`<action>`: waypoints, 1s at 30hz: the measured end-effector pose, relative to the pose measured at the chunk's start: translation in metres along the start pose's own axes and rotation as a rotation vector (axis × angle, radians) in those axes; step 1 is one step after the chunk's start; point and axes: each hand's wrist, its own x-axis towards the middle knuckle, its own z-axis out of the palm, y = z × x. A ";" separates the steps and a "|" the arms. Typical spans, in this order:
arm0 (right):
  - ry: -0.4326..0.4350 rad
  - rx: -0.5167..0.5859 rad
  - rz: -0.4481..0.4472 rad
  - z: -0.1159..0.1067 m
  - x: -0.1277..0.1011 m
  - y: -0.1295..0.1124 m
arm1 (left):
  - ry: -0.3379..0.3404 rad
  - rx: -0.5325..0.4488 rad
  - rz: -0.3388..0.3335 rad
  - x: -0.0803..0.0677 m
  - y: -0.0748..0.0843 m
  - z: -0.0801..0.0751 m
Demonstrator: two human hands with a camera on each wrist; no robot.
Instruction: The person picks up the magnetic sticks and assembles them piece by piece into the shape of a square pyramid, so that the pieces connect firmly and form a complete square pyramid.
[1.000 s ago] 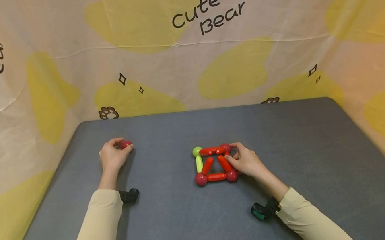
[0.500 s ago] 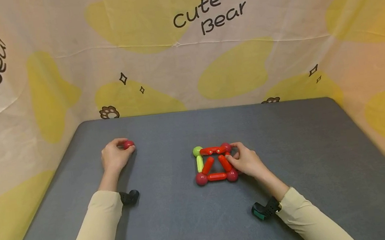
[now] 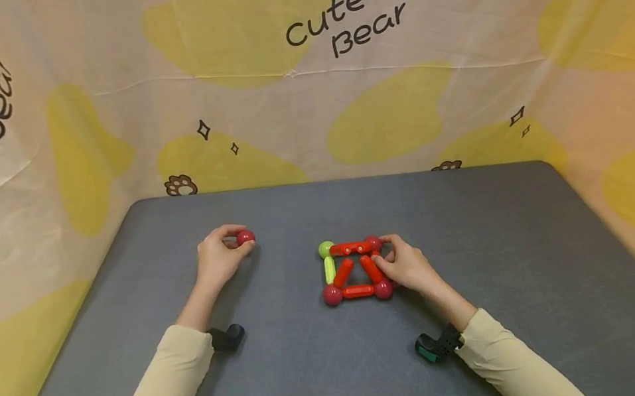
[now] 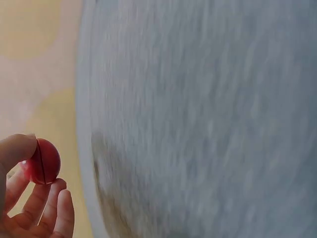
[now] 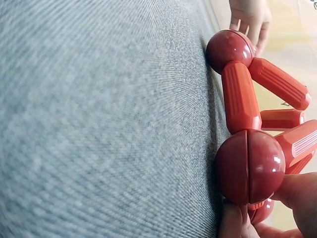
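My left hand (image 3: 218, 259) pinches a dark red ball (image 3: 246, 237) between thumb and fingertips, to the left of a toy frame. In the left wrist view the ball (image 4: 45, 161) shows a seam line around it. The four-sided frame of magnetic rods and balls (image 3: 358, 291) lies on the table. One corner is a green ball (image 3: 326, 249) with a light green rod (image 3: 330, 270) below it; the other corners are dark red balls joined by red rods. Two red rods (image 3: 343, 273) lean up and inward from the near corners. My right hand (image 3: 407, 266) grips the frame's right side.
The grey table (image 3: 293, 375) has rounded far corners. A printed cloth (image 3: 249, 46) with yellow patches hangs behind it and at both sides. Each wrist wears a black camera mount, as on the right wrist (image 3: 438, 344).
My left hand has moved right with the red ball, nearer to the frame. The right hand and the frame have stayed in place.
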 end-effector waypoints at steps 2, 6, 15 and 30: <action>-0.001 0.000 0.003 0.000 0.000 0.000 | -0.017 -0.008 0.026 -0.003 0.007 0.004; -0.004 0.001 0.008 0.000 0.001 0.000 | -0.063 -0.048 0.077 -0.010 0.023 0.011; 0.004 0.001 -0.003 0.000 0.001 0.000 | -0.161 -0.144 0.236 -0.023 0.061 0.028; 0.007 0.011 0.011 0.000 -0.001 0.001 | -0.277 -0.203 0.419 -0.039 0.110 0.047</action>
